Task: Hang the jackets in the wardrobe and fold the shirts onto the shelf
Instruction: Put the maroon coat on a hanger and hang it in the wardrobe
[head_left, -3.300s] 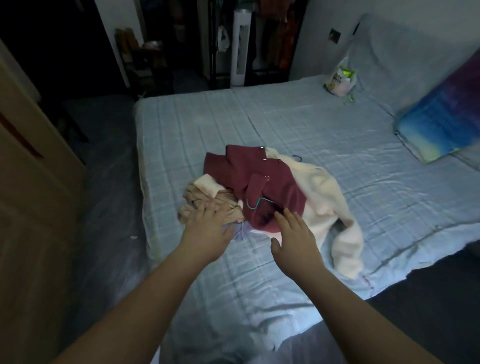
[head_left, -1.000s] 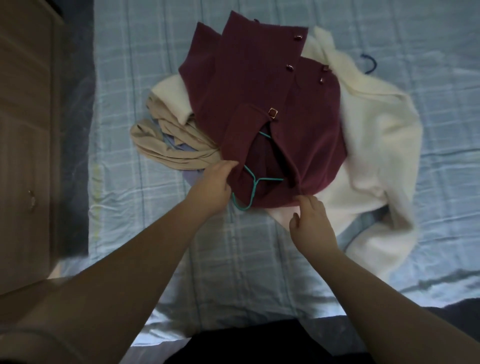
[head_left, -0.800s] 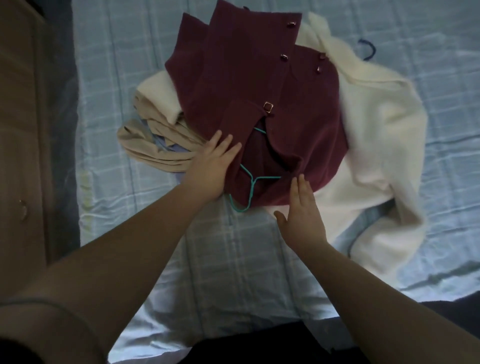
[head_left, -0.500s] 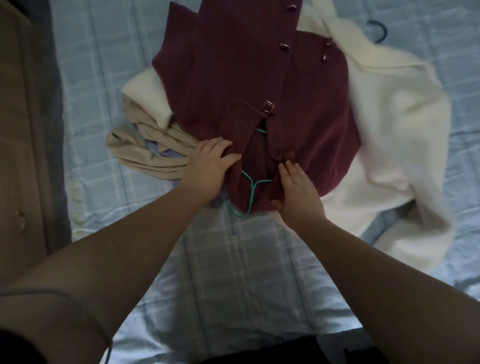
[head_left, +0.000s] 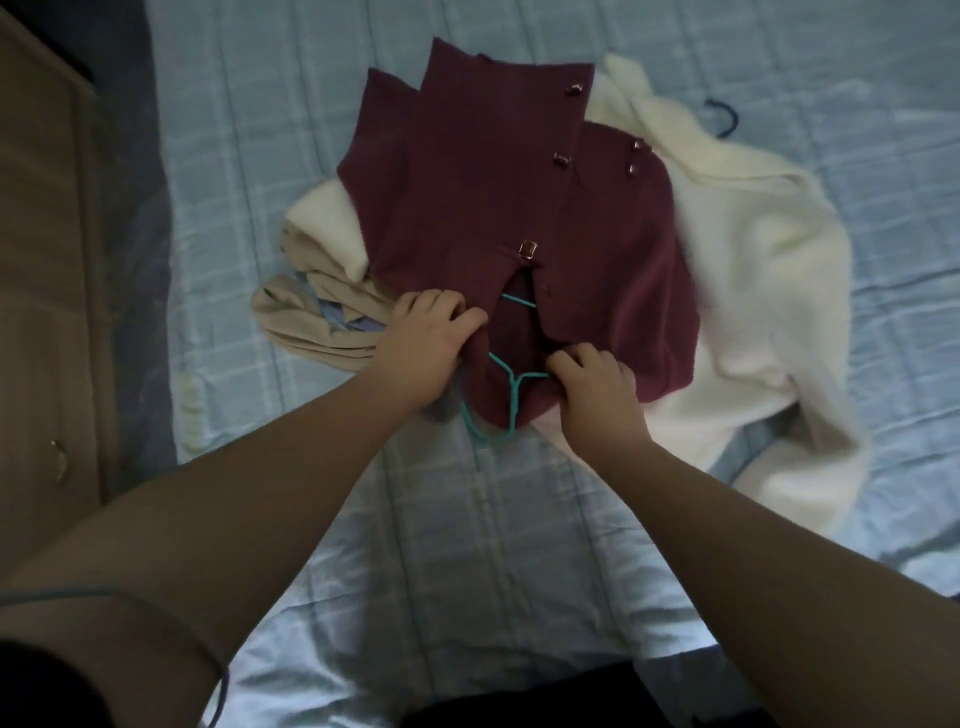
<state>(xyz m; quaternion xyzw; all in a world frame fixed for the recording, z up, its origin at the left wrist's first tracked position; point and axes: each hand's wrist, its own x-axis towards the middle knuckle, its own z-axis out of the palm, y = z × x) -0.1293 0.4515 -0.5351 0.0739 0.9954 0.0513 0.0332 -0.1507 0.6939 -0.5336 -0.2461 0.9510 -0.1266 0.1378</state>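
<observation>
Right now, nearest to you, both bare forearms stretch out over the pale blue checked bedsheet, and a thin cable loops across your left arm. Further out, your left hand has its fingers curled into the left side of the neck opening of the maroon jacket, bunching the cloth. Your right hand is curled too, pinching the other side of that opening, just where the wire of the teal hanger runs under your fingertips. Whether those fingers also catch the wire, you cannot tell. The hanger sits inside the jacket, with its hook poking out of the neck toward you and lying on the sheet between your hands.

The maroon jacket lies flat on top of the pile in the middle of the bed, and its metal clasps run away from you. Under its left edge sits a crumpled beige garment with a bit of lavender cloth showing in its folds. A cream fleece jacket spreads out beneath and to the right. Beyond that, a dark blue hanger hook peeks out at its far edge. Off to your left stands a wooden door with a small knob.
</observation>
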